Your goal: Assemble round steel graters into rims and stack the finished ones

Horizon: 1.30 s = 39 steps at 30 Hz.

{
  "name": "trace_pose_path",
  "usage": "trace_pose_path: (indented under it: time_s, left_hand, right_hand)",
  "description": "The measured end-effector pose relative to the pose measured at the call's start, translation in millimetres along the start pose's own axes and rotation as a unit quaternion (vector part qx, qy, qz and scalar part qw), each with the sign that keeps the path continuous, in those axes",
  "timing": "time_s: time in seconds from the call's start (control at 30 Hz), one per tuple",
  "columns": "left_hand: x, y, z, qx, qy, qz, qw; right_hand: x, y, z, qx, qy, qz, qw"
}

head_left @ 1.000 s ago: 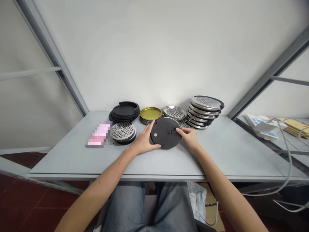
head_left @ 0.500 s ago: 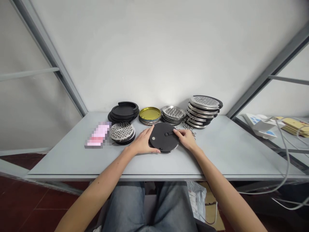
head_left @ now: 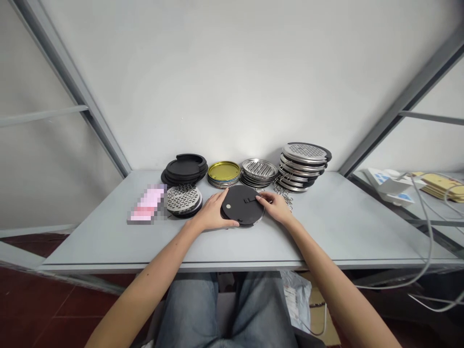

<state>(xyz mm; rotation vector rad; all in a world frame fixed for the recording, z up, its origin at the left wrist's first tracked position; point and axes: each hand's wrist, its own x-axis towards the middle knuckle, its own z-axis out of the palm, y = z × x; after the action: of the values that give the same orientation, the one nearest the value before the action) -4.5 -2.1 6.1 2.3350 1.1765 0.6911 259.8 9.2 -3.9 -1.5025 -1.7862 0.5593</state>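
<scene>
A round black disc (head_left: 242, 205) with a small strap on top and a metal rim under it lies nearly flat on the grey table (head_left: 326, 227). My left hand (head_left: 212, 212) grips its left edge, fingers curled round the rim. On the right edge my right hand (head_left: 276, 205) holds it, fingertips near the strap.
Behind the disc stand a stack of black rings (head_left: 185, 168), a gold-coloured tin lid stack (head_left: 224, 172), perforated steel discs (head_left: 258, 170) and a tall stack of steel-and-black discs (head_left: 303, 165). A perforated disc pile (head_left: 184, 199) and a blurred pink item (head_left: 147, 204) lie left. Cables hang at the right.
The black disc, tilted up toward me a second ago, has come down almost flat on the table, both hands still on its edges.
</scene>
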Motion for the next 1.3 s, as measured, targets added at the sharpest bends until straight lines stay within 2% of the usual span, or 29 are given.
trace_pose_path:
  time_s: [0.27, 0.63, 0.87, 1.1, 1.17, 1.3]
  left_hand:
    - [-1.8, 2.9, -3.8, 0.012, -0.014, -0.01, 1.0]
    - [-0.6, 0.0, -2.7, 0.013, 0.001, 0.015, 1.0]
    - [-1.9, 3.0, -3.3, 0.021, 0.002, 0.015, 1.0]
    - [-2.7, 5.1, -3.1, 0.044, -0.008, 0.041, 0.998]
    - [-1.3, 4.9, -2.4, 0.036, 0.002, 0.042, 0.998]
    - [-0.1, 4.1, -2.8, 0.013, 0.06, 0.01, 0.998]
  right_hand:
    - [-0.3, 1.4, -1.6, 0.002, 0.006, -0.023, 1.0]
    - [2.3, 6.7, 0.2, -0.03, 0.03, -0.071, 0.997]
    - [3.2, 12.3, 4.6, -0.068, 0.02, -0.079, 0.994]
    - [5.9, 16.8, 6.1, -0.081, 0.043, -0.06, 0.994]
    - [5.4, 14.4, 5.2, -0.073, 0.045, -0.069, 0.994]
    - [1.9, 5.2, 2.4, -0.029, 0.039, -0.091, 0.995]
